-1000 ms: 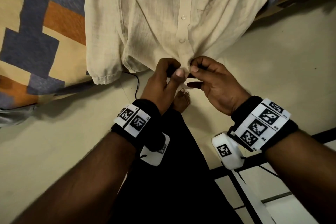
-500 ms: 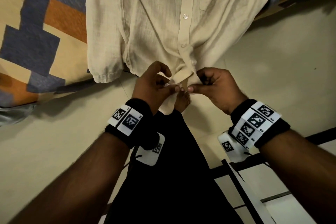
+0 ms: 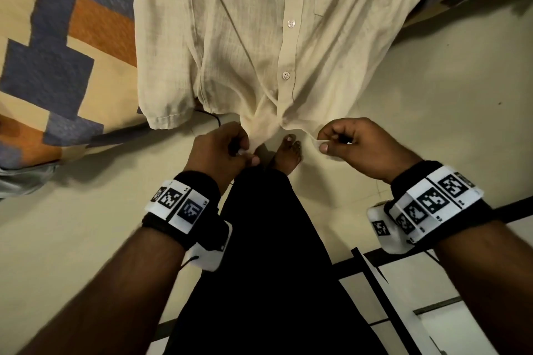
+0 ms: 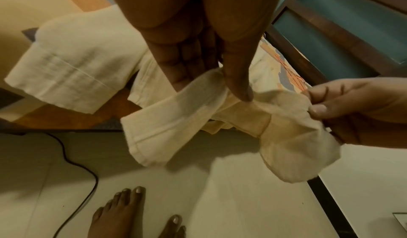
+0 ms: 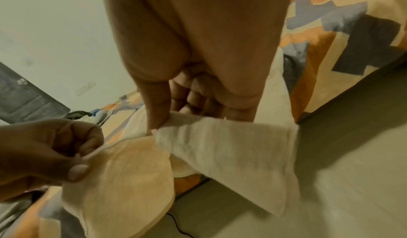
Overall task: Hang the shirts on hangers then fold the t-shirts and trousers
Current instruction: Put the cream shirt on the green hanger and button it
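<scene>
Over the bed's (image 3: 43, 72) near edge, left hand (image 3: 220, 150) and right hand (image 3: 356, 144) are each pinching the cream shirt's (image 3: 259, 37) hem, fingers curled tight.

The shirt (image 3: 259, 37) collar is cut off by the top edge.

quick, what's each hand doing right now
Left hand: pinching the cream shirt at its bottom hem.
Right hand: pinching the same hem, further right.

Bare floor (image 3: 432, 101) is lying open to your right. The bed (image 3: 43, 72) is blocking your left, and a cable (image 4: 83, 168) is trailing below.
</scene>
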The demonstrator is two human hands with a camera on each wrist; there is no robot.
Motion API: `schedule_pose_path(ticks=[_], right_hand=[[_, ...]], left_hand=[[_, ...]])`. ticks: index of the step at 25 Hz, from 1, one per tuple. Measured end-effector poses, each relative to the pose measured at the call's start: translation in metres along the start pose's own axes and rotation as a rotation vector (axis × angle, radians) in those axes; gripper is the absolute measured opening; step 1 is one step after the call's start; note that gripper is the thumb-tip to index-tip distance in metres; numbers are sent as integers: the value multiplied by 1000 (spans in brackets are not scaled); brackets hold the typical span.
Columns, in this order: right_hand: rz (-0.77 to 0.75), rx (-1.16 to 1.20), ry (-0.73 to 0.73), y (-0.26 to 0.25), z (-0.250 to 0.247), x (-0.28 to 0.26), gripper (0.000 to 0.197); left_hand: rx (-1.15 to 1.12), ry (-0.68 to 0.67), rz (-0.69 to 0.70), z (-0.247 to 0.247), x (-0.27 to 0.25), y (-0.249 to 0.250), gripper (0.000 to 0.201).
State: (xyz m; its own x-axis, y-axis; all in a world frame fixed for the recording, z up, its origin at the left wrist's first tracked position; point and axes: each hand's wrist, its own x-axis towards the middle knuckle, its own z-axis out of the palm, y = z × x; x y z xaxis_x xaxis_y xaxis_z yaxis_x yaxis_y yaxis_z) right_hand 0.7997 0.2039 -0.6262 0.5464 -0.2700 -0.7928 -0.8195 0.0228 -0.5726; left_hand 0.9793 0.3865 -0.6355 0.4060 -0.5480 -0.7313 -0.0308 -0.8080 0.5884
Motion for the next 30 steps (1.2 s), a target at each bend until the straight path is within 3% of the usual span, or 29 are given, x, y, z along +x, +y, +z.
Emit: schedule_pose_path(ticks=[4,9,13,20,23,27,30], right_hand=[[-4,33,-136,-13,22,-16,16],[-51,239,133,-16,53,-31,22],[61,573,152,-13,72,-38,20],[77,545,128,0,69,-36,12],[53,567,149,1,68,-37,17],[20,585,274,1,72,-39,18],[3,558,289,1,76,-38,20]], left_hand=[[131,-17,28,20,-20,7,36],[48,106,16,34,-33,14,28],[-3,175,-65,36,-40,20,24],[-227,-7,-125,39,-43,28,19],[-360,12,-182,41,-44,32,12],[-380,29,-175,45,-47,35,11],[-342,55,-168,46,-46,36,14]])
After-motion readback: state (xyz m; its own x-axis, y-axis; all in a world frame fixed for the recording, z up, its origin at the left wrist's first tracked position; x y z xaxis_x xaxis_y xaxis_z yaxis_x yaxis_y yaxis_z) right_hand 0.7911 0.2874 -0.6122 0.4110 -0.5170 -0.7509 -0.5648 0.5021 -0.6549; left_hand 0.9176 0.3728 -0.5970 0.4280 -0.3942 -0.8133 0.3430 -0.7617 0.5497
